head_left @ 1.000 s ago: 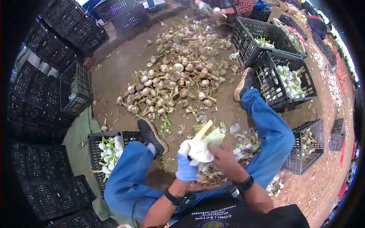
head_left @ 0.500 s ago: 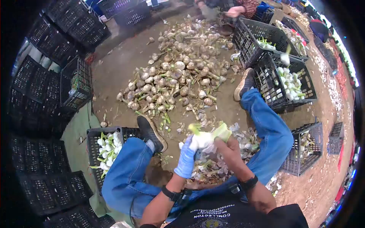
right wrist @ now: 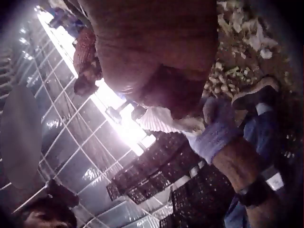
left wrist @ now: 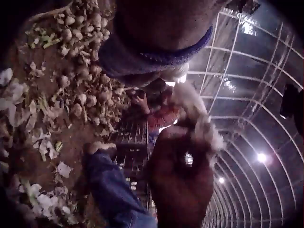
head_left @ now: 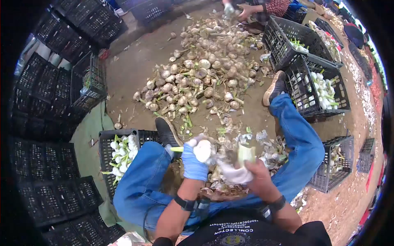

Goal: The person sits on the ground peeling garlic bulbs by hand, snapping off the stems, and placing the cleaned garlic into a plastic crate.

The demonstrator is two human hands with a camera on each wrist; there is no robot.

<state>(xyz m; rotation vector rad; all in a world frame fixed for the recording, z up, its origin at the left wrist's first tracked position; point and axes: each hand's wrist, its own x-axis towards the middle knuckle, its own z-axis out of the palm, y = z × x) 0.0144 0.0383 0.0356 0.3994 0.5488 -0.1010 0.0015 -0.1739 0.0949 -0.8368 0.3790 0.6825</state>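
In the head view my left hand (head_left: 194, 165), in a blue glove, grips a garlic bulb (head_left: 203, 151) low between my knees. The bulb shows clean and white, and its pale green stem sticks out to the left. My bare right hand (head_left: 262, 180) pinches a strip of white garlic skin (head_left: 237, 174) with a broad pale green leaf piece (head_left: 246, 155), to the right of the bulb. Blur covers the space between bulb and skin. The right wrist view shows the pleated skin (right wrist: 160, 119) by my gloved left hand (right wrist: 216, 135).
Ahead lies a pile of unpeeled garlic (head_left: 201, 78). Black crates of cleaned garlic stand at left (head_left: 106, 143) and right (head_left: 294, 85). Peeled skins (head_left: 271, 152) litter the floor between my legs. Another person's hands (head_left: 245, 12) work beyond the pile. Crates are stacked (head_left: 45, 164) at far left.
My hands have moved apart, the right one drawing skin and leaf away from the bulb. The bulb's stem has swung from upward to the left. A bulb in mid-air over the right crate is gone.
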